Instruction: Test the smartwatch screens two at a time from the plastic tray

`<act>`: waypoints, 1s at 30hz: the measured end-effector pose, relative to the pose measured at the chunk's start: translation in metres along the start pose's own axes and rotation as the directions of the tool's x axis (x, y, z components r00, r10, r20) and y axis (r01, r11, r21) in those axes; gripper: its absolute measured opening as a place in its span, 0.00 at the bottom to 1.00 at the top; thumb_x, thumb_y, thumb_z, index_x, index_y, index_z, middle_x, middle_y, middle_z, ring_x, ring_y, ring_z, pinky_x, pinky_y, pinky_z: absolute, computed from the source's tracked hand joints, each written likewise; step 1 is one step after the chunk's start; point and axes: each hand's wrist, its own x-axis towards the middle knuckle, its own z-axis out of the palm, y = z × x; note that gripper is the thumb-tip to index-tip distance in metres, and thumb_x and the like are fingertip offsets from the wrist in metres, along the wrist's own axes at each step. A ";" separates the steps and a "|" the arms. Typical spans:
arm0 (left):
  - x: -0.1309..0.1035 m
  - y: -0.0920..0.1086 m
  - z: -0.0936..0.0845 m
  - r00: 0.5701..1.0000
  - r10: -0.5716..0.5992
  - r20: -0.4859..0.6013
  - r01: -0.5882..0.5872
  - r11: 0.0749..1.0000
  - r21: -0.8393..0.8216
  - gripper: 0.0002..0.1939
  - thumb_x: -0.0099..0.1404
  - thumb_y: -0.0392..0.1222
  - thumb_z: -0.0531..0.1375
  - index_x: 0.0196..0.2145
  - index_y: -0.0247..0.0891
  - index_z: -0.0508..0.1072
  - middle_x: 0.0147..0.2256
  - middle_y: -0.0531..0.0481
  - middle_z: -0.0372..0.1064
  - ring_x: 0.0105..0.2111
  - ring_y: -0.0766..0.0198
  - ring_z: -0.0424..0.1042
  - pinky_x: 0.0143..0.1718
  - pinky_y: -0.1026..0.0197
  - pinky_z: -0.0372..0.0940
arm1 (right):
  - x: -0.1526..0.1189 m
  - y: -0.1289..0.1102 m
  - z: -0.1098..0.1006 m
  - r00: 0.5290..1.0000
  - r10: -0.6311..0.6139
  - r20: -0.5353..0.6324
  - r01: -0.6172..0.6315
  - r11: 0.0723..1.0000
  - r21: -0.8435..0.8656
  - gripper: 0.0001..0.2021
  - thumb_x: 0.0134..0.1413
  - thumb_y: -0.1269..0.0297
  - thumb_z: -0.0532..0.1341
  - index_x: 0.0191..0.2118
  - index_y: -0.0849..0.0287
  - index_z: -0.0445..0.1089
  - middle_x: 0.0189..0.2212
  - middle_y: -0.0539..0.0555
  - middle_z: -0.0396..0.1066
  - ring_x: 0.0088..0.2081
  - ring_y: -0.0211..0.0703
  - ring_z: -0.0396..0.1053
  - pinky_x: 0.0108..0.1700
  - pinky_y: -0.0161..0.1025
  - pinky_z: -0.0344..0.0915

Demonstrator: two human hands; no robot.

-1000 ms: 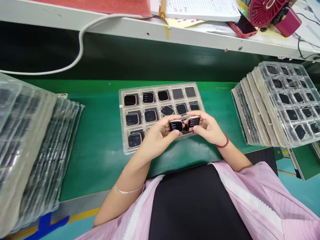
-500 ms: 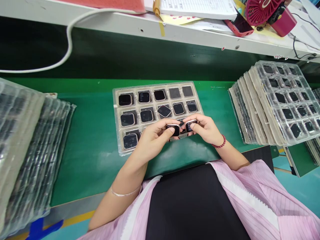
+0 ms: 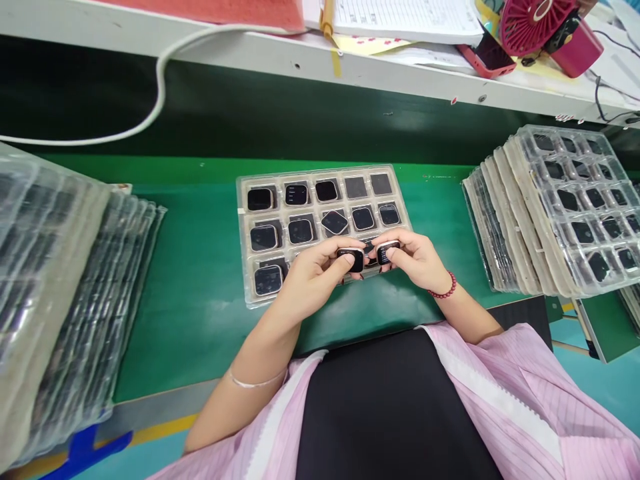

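My left hand (image 3: 316,277) pinches a smartwatch case (image 3: 356,259) with a dark screen, thumb on its face. Another smartwatch case (image 3: 384,253), showing small light marks on its screen, is held between the thumb and fingers of my right hand (image 3: 416,259). Both are strapless and held side by side above the near edge of a clear plastic tray (image 3: 242,220). Square compartments in the tray hold several more watch cases, one of them a turned watch case (image 3: 335,223) sitting diagonally. Two back-right compartments show only a dark square pad (image 3: 355,187). My hands hide part of the front row.
Tall stacks of clear trays stand at left (image 3: 75,300) and right (image 3: 530,213) on the green mat (image 3: 190,267). Above the back, a white shelf (image 3: 240,50) carries papers, a red-cased phone (image 3: 489,57), a red fan (image 3: 540,27) and a white cable (image 3: 161,80).
The whole view has shifted slightly, so the scene sits a little further right. Both hands keep the same grip on the two watch cases.
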 end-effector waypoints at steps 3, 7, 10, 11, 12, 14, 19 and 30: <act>0.000 0.000 0.001 1.000 -0.007 0.004 0.007 1.000 -0.003 0.16 0.65 0.52 0.64 0.43 0.38 0.78 0.36 0.46 0.78 0.26 0.62 0.76 0.25 0.63 0.67 | 0.000 0.001 0.001 1.000 -0.014 0.004 0.014 1.000 0.000 0.15 0.61 0.54 0.62 0.44 0.61 0.72 0.36 0.55 0.76 0.31 0.38 0.74 0.34 0.36 0.75; 0.000 0.000 0.004 1.000 0.004 0.006 -0.004 0.999 -0.037 0.16 0.64 0.51 0.64 0.43 0.38 0.77 0.40 0.44 0.77 0.30 0.60 0.76 0.30 0.60 0.72 | 0.000 0.002 0.001 0.999 -0.036 -0.008 0.036 0.999 -0.027 0.14 0.62 0.56 0.60 0.46 0.60 0.72 0.38 0.56 0.75 0.35 0.39 0.75 0.37 0.37 0.76; 0.000 -0.001 0.005 0.999 0.037 -0.020 -0.038 0.998 -0.042 0.19 0.61 0.46 0.67 0.49 0.39 0.75 0.43 0.44 0.76 0.40 0.57 0.76 0.39 0.59 0.73 | 0.000 0.004 -0.001 0.998 -0.054 0.014 0.055 0.996 -0.066 0.17 0.62 0.57 0.60 0.54 0.58 0.68 0.46 0.57 0.74 0.39 0.41 0.75 0.40 0.38 0.76; 0.000 -0.002 0.005 0.999 0.041 -0.023 -0.042 0.998 -0.045 0.20 0.60 0.44 0.68 0.49 0.39 0.75 0.43 0.44 0.76 0.42 0.56 0.75 0.40 0.58 0.72 | 0.000 0.005 -0.002 0.998 -0.057 0.024 0.058 0.995 -0.076 0.19 0.62 0.58 0.60 0.56 0.58 0.67 0.47 0.58 0.74 0.39 0.40 0.75 0.40 0.38 0.76; 0.000 -0.003 0.004 0.999 0.037 -0.024 -0.038 0.998 -0.050 0.19 0.60 0.44 0.68 0.49 0.39 0.75 0.42 0.45 0.76 0.42 0.56 0.75 0.40 0.58 0.72 | 0.000 0.005 -0.002 0.998 -0.054 0.034 0.057 0.995 -0.086 0.19 0.63 0.58 0.59 0.57 0.58 0.66 0.48 0.58 0.74 0.38 0.40 0.76 0.39 0.37 0.76; 0.001 -0.003 0.004 0.999 0.027 -0.023 -0.029 0.997 -0.067 0.17 0.60 0.44 0.68 0.47 0.38 0.75 0.40 0.45 0.76 0.41 0.56 0.76 0.39 0.59 0.71 | -0.001 0.006 -0.003 0.998 -0.051 0.042 0.055 0.993 -0.104 0.19 0.64 0.59 0.57 0.58 0.58 0.65 0.49 0.58 0.74 0.38 0.39 0.76 0.38 0.37 0.76; 0.001 -0.003 0.003 0.998 0.051 -0.025 -0.052 0.996 -0.077 0.19 0.59 0.44 0.69 0.48 0.39 0.75 0.43 0.44 0.76 0.41 0.55 0.76 0.38 0.59 0.71 | 0.000 0.005 -0.003 0.996 -0.060 0.059 0.066 0.992 -0.110 0.21 0.62 0.60 0.60 0.59 0.57 0.64 0.53 0.59 0.72 0.41 0.41 0.76 0.42 0.39 0.76; 0.000 -0.003 0.001 0.999 0.028 -0.024 -0.030 0.995 -0.094 0.27 0.59 0.41 0.68 0.55 0.39 0.70 0.39 0.46 0.76 0.41 0.57 0.76 0.40 0.59 0.72 | -0.002 0.005 -0.004 0.997 -0.054 0.062 0.060 0.994 -0.094 0.20 0.60 0.62 0.61 0.58 0.58 0.65 0.52 0.59 0.73 0.41 0.41 0.77 0.42 0.39 0.76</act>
